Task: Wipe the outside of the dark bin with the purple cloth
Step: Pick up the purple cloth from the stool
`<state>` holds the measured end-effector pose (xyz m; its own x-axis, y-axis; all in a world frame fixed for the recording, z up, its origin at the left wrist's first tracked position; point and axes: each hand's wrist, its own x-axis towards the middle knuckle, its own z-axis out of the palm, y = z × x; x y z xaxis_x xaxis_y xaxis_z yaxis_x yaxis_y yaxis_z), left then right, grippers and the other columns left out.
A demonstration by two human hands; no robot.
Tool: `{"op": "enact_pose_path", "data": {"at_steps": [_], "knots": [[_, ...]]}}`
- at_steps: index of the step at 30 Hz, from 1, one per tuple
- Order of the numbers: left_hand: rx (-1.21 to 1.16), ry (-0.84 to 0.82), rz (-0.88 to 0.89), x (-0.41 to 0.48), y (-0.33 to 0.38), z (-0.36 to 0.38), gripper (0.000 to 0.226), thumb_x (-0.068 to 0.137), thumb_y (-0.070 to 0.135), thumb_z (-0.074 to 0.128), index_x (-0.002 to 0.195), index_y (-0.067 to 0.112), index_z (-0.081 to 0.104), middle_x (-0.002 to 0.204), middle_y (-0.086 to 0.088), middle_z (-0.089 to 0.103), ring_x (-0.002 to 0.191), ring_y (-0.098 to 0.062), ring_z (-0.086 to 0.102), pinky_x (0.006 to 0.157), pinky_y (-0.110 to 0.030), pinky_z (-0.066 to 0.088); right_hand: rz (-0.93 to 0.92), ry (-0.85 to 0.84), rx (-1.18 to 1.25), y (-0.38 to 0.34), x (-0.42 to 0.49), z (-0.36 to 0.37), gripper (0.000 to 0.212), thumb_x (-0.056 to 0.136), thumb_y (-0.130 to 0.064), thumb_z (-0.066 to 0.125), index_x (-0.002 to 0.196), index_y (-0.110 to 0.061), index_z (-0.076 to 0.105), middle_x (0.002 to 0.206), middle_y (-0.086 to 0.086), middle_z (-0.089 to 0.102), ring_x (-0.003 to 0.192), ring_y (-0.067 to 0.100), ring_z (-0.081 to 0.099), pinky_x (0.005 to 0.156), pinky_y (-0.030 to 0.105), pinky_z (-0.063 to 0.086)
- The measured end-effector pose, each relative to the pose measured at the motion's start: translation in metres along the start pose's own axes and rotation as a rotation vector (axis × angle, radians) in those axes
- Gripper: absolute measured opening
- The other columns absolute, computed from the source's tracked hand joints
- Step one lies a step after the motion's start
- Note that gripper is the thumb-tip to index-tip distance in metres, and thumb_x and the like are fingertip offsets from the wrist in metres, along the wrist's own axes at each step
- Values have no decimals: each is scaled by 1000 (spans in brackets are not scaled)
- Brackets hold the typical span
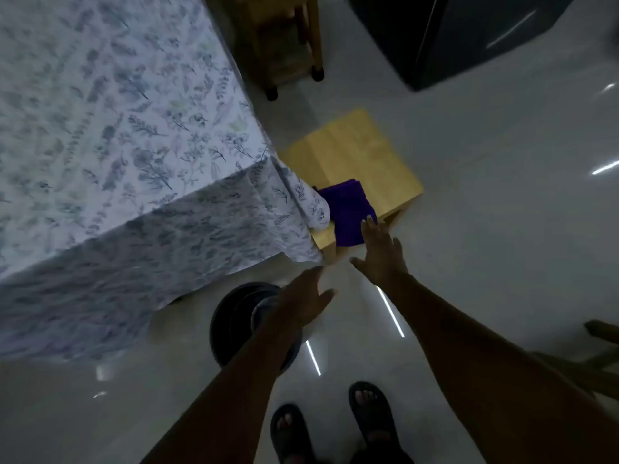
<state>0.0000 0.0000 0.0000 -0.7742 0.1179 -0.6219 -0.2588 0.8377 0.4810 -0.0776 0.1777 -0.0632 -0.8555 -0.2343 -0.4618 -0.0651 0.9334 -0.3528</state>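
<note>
The purple cloth lies folded on the near corner of a low wooden stool. My right hand is stretched out flat with fingers apart, its fingertips just reaching the cloth's near edge. The dark round bin stands on the floor below, seen from above, partly hidden by my left forearm. My left hand hovers open above the bin's right side and holds nothing.
A table with a floral tablecloth fills the left side; its corner hangs beside the stool. A wooden trolley and a dark appliance stand at the back. My sandalled feet are on the glossy tiled floor. A wooden chair part sits at right.
</note>
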Motion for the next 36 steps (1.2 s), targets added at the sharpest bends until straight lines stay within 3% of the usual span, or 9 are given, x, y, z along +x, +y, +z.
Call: {"op": "enact_pose_path", "data": {"at_steps": [5,9,13,17,20,25,29,34,36], "knots": [[-4,-41,-134,17,-26,31,67,97,44,46,153,18,20,160,-3,24,146,-19,26,117,-34,22,-28,220,-4,2,47,23,86,87,-53,53,152,-8,20,160,10,20,147,36,14,110,59,27],[18,-6,-115,31,-43,45,65,97,40,46,153,16,20,160,-4,24,146,-18,26,117,-31,22,-56,243,-48,4,80,32,77,90,-59,44,152,-16,23,161,7,18,147,36,11,108,60,24],[-50,30,-99,48,-47,48,66,96,40,48,152,17,22,159,-2,26,147,-18,24,120,-36,23,-71,342,33,3,85,44,65,88,-46,56,141,-11,44,151,15,37,138,43,29,100,63,36],[-65,90,-51,61,-42,44,67,95,41,51,151,15,26,157,-5,31,145,-19,28,118,-38,27,-57,388,50,-4,79,45,50,82,-30,66,124,-6,57,134,17,52,116,42,47,88,60,46],[-64,108,-14,62,-40,42,67,95,39,52,151,11,27,156,-8,33,143,-19,31,117,-32,26,-79,442,74,-2,66,48,41,78,-23,68,113,-4,61,121,17,58,103,41,51,82,57,48],[-60,73,-56,52,-46,49,65,97,37,50,151,13,26,157,-7,31,145,-20,29,119,-34,24,62,510,287,-2,18,73,37,75,-19,69,107,-5,58,120,13,55,109,33,48,80,40,47],[-69,38,-104,36,-69,72,62,97,35,50,150,13,27,157,-7,31,144,-21,31,119,-37,26,223,487,569,-8,-33,113,38,74,-13,70,108,-5,57,118,10,55,107,26,48,80,28,43],[-112,40,-156,26,-110,114,59,95,35,54,147,14,34,149,-6,44,135,-22,45,113,-41,36,269,372,748,-19,-68,185,32,73,-14,65,103,-3,57,111,9,57,101,28,53,83,37,52],[-120,40,-163,23,-131,132,58,95,34,54,146,13,36,146,-7,47,134,-23,46,112,-42,39,265,322,812,-23,-72,213,33,73,-24,61,101,-7,57,106,8,58,97,30,55,82,42,53]]}}
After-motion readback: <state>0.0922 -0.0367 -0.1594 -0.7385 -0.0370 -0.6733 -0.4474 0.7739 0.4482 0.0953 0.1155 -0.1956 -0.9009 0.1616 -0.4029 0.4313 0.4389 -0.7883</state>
